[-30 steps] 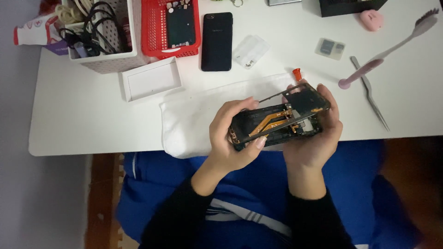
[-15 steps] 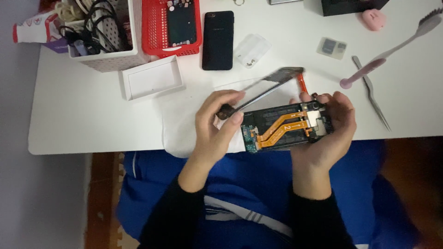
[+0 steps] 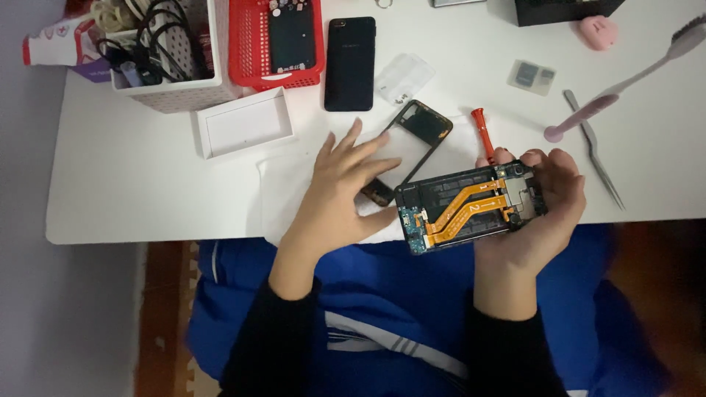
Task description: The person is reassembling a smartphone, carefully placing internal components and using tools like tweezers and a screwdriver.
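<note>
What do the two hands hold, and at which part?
The right hand grips the opened phone at its right end. The left hand holds nothing; it rests open over the black frame.

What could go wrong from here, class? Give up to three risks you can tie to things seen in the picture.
1. The right hand alone holds the opened phone past the table edge, above the lap; it might slip and drop.
2. Its orange flex cables lie bare, so a finger could snag them.
3. The left hand rests over the black frame, which could bend under pressure.
</note>
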